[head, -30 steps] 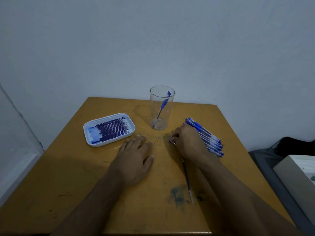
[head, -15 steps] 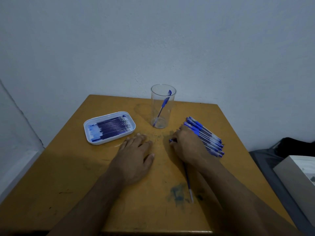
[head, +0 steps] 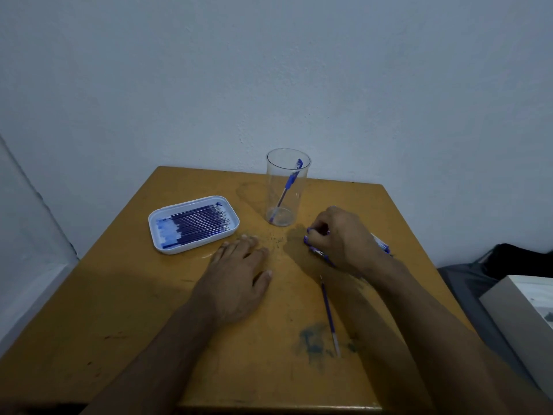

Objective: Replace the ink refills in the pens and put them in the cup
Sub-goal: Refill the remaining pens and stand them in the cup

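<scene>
A clear plastic cup (head: 288,202) stands at the back middle of the table with one blue pen (head: 289,181) leaning inside it. To its right lies a row of blue pens (head: 381,245), mostly hidden under my right hand (head: 344,239), whose curled fingers pinch a pen (head: 317,250) at the row's near-left end. My left hand (head: 239,277) rests flat on the table, fingers spread, holding nothing. A white tray (head: 158,232) at the left holds several blue refills (head: 197,226). One loose refill (head: 329,316) lies on the table in front of my right wrist.
The wooden table (head: 119,310) is scuffed, with a blue ink smear (head: 312,342) near the front. A wall rises right behind the cup. A grey box (head: 526,319) and dark fabric (head: 520,259) lie off the table's right edge.
My right hand has lifted slightly and shifted over the pen row, its fingers curling round one pen. The left hand has stayed flat on the table.
</scene>
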